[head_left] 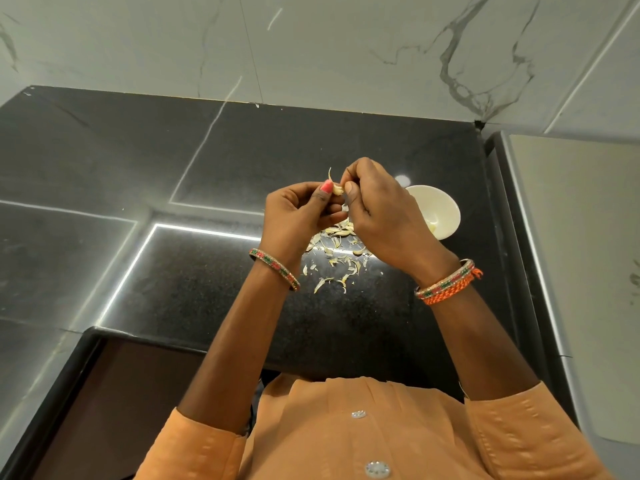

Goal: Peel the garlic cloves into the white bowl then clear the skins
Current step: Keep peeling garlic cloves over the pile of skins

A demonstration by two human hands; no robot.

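The peeling is partway done. The left hand and right hand are up over the black worktop, and their fingers pinch one garlic clove with skin sticking up. Many skins lie under the hands. The white bowl, near the worktop's right edge, seems to hold peeled garlic. The skins are not yet cleared.

A black speckled stone counter fills the middle, polished enough to mirror bright strip lights as white lines and rectangles; behind it rises a wall of white marble-look tiles with grey veins; to the right stands a pale cream surface edged in metal; below the counter's front edge shows a dark brown panel
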